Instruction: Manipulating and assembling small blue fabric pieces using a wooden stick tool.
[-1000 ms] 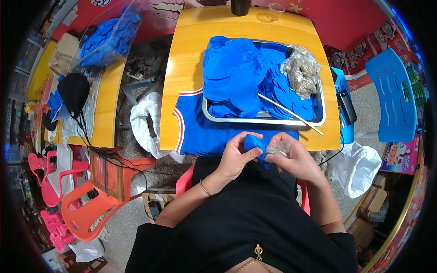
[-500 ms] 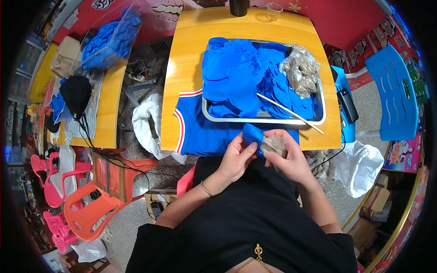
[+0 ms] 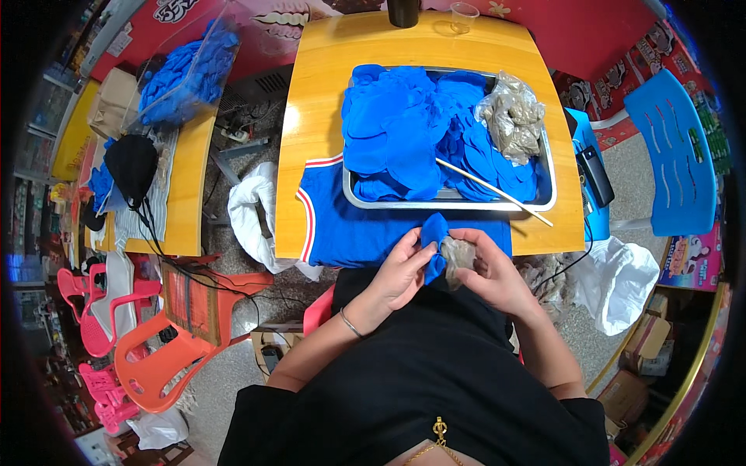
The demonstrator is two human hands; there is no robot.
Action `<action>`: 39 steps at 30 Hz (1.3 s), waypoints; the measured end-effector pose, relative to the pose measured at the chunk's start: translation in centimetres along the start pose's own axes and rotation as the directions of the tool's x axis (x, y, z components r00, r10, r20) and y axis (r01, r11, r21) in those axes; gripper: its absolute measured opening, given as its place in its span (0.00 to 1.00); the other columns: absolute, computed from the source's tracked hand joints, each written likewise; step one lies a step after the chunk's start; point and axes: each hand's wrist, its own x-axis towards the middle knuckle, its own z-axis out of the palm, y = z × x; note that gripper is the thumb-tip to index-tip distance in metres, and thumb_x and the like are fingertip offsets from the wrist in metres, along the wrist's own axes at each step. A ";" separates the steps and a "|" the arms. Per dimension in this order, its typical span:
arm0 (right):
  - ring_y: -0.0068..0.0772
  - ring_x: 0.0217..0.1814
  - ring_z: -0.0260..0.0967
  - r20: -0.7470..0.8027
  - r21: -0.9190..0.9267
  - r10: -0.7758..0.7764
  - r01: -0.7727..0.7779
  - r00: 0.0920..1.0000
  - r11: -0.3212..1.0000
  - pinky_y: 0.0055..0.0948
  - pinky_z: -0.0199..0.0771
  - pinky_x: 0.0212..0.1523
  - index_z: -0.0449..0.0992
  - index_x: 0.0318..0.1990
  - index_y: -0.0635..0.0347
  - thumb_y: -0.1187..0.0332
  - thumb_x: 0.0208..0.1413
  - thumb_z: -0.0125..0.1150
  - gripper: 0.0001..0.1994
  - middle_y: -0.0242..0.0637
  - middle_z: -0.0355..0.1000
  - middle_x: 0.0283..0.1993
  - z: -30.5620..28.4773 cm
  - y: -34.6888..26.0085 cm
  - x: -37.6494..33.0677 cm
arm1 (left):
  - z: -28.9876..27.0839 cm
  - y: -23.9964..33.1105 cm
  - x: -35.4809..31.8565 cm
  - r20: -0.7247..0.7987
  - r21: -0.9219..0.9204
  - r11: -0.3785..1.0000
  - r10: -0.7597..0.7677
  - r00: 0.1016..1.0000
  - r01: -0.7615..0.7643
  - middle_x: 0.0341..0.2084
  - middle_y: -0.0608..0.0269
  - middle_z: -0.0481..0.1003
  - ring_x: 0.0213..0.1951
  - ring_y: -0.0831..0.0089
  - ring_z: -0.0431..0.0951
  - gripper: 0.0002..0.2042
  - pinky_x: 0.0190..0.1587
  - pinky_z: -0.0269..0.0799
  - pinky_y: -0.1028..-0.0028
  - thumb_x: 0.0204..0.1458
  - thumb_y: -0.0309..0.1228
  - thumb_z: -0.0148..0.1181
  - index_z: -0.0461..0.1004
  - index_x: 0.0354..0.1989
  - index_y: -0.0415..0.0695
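Note:
Between my hands, just off the table's front edge, is a blue fabric piece, pinched in my left hand. My right hand grips a small clear plastic bag with something greyish-brown in it, pressed close against the blue fabric. Beyond the hands stands a metal tray heaped with flat, rounded blue fabric pieces. More of the small greyish-brown bags are piled at the tray's right. A thin wooden stick lies slanted over the tray's near rim.
A blue garment with striped trim lies under the tray on the yellow table. A dark cup and a clear cup stand at the back. Left are an orange chair and a side table; right, a blue chair.
The blue fabric now stands more upright between my hands, and the small bag is turned more upright beside it. My right hand's fingers have spread around the bag.

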 end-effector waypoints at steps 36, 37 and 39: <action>0.22 0.40 0.66 -0.021 0.236 0.056 -0.049 0.998 0.971 0.24 0.67 0.41 0.62 0.54 0.60 0.75 0.46 0.56 0.24 0.33 0.67 0.35 -0.9 0.9 1.7 | -0.1 2.2 -1.2 0.241 0.717 0.684 -0.069 0.968 -0.130 0.28 0.64 0.73 0.28 0.79 0.75 0.07 0.29 0.70 0.81 0.56 0.27 0.49 0.70 0.39 0.38; 0.22 0.40 0.66 -0.022 0.238 0.056 -0.049 0.998 0.970 0.24 0.67 0.41 0.62 0.54 0.60 0.75 0.46 0.56 0.24 0.33 0.67 0.35 -1.0 0.9 1.8 | 0.3 2.5 -1.3 0.147 0.703 0.711 -0.116 0.982 -0.022 0.24 0.66 0.72 0.24 0.80 0.74 0.06 0.25 0.69 0.83 0.56 0.28 0.50 0.71 0.36 0.38; 0.21 0.42 0.64 0.127 0.075 0.003 -0.013 0.992 0.997 0.19 0.65 0.42 0.59 0.58 0.58 0.73 0.46 0.58 0.28 0.34 0.66 0.37 -1.4 1.0 1.7 | 0.4 2.7 -1.3 0.114 0.671 0.741 -0.131 0.985 0.021 0.23 0.68 0.71 0.22 0.82 0.73 0.06 0.23 0.66 0.84 0.56 0.29 0.51 0.70 0.35 0.39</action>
